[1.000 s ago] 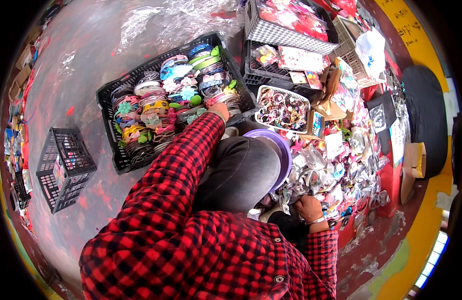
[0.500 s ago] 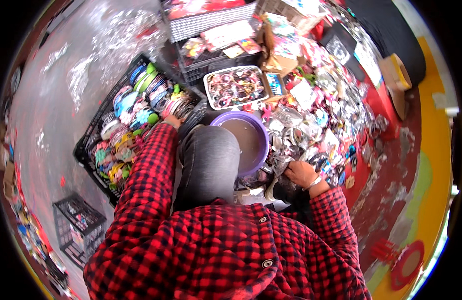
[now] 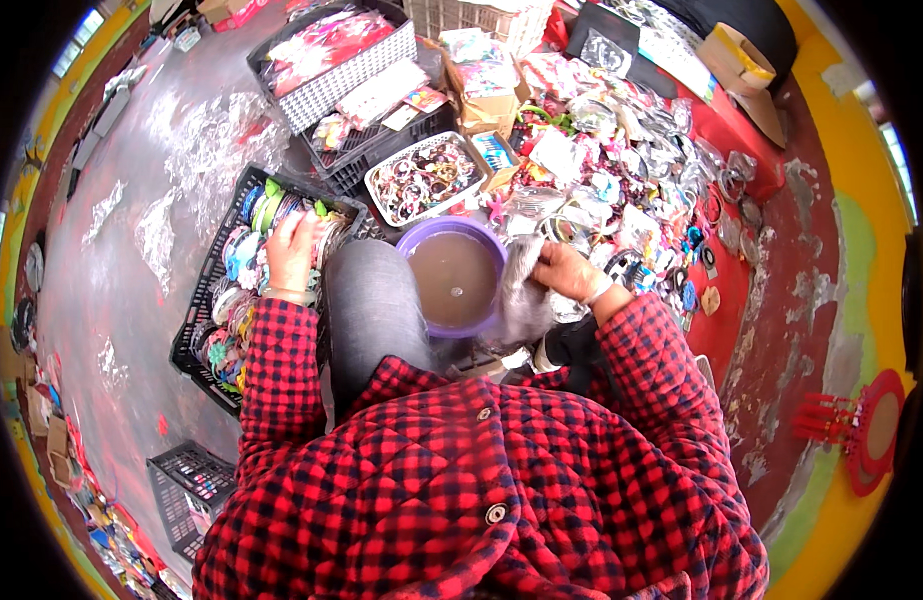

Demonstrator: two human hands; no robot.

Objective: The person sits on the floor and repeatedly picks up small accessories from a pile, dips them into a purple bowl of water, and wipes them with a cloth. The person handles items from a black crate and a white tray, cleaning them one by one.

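My left hand (image 3: pixel 293 258) is over the black plastic crate (image 3: pixel 196 330), its fingers pointing away from me and somewhat apart; I see nothing held in it. Inside the crate lie many headbands (image 3: pixel 243 262) with coloured bows and flowers. My right hand (image 3: pixel 573 274) pinches a wet-looking grey cloth (image 3: pixel 524 298), which hangs down beside the right rim of a purple basin (image 3: pixel 503 268). Murky brownish water (image 3: pixel 449 280) fills much of the basin. My bent knee in grey jeans (image 3: pixel 376 305) lies between crate and basin.
A white basket (image 3: pixel 386 212) of hair ties stands beyond the basin, with stacked crates (image 3: pixel 366 75) behind it. To the right spreads a pile of packaged accessories (image 3: pixel 621 180) on red sheeting. A small black crate (image 3: pixel 176 505) stands at lower left; a red round ornament (image 3: pixel 874 432) is far right.
My left hand has come back and up from the crate's far right corner, over the headbands. My right hand has lifted the grey cloth up beside the basin. The whole view has shifted.
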